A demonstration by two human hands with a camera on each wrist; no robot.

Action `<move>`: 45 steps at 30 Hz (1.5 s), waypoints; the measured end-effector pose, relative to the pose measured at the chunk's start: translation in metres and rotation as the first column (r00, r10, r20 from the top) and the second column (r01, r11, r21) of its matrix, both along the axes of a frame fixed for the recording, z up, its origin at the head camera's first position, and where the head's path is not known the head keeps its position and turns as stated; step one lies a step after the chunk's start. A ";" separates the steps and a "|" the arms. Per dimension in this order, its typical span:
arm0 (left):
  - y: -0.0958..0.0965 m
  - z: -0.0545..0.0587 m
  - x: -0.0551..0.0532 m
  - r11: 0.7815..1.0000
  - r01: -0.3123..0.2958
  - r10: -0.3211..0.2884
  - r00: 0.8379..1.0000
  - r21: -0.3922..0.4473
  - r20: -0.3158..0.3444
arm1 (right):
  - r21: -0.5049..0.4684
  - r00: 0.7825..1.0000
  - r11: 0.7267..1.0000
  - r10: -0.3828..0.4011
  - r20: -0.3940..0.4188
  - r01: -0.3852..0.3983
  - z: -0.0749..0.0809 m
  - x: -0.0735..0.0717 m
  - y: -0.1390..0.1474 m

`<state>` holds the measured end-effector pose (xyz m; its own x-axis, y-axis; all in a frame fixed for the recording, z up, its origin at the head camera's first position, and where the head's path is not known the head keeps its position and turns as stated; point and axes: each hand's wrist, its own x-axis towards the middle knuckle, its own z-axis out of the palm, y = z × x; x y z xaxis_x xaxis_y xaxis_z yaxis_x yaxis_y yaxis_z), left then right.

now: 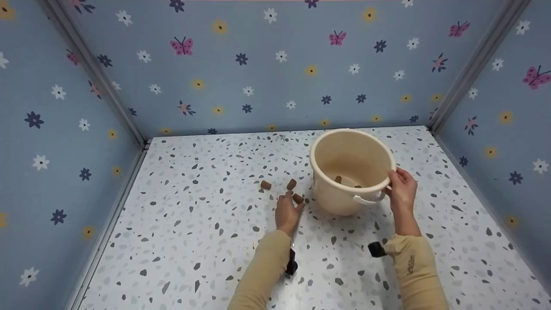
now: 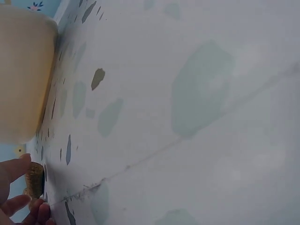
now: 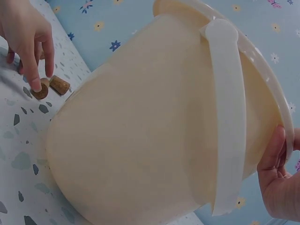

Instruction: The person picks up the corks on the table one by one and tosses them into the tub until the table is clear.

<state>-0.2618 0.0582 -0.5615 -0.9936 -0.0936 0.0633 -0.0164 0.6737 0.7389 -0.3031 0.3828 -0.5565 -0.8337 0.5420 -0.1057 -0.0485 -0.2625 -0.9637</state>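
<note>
My left hand (image 1: 287, 215) reaches down to the tabletop with thumb and fingers spread about a cork stopper (image 1: 298, 198). In the right wrist view one fingertip of it touches the round end of that cork (image 3: 41, 92). A second cork (image 1: 292, 184) lies just beyond the fingertips, and a third cork (image 1: 266, 185) lies farther left. My right hand (image 1: 403, 189) grips the rim of a cream plastic bucket (image 1: 340, 200), which tilts toward me. Inside it a brown cork (image 1: 338, 179) shows; another is mostly hidden behind the near rim.
The white handle (image 1: 369, 200) hangs down on the bucket's near side. A speckled white tabletop (image 1: 193, 241) lies under everything. Flower-printed blue panels (image 1: 258, 56) stand behind and on both sides.
</note>
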 end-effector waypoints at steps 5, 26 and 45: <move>0.002 -0.001 0.001 0.998 -0.016 0.015 1.000 -0.058 -0.021 | -0.009 1.000 1.000 0.004 0.026 -0.004 0.004 0.004 -0.002; -0.001 -0.009 -0.002 0.999 0.014 -0.019 0.993 -0.044 -0.117 | -0.038 0.999 0.999 0.038 0.005 -0.037 0.021 0.012 -0.011; -0.012 -0.008 -0.004 0.980 0.036 -0.016 0.995 0.196 -0.103 | 0.033 0.994 0.999 -0.036 -0.104 0.039 -0.044 -0.026 0.020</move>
<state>-0.2655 0.0462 -0.5694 -0.9854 -0.0887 0.1452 0.0797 0.5133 0.8545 -0.3287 0.4025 -0.6007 -0.8181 0.5750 -0.0004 -0.1577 -0.2249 -0.9615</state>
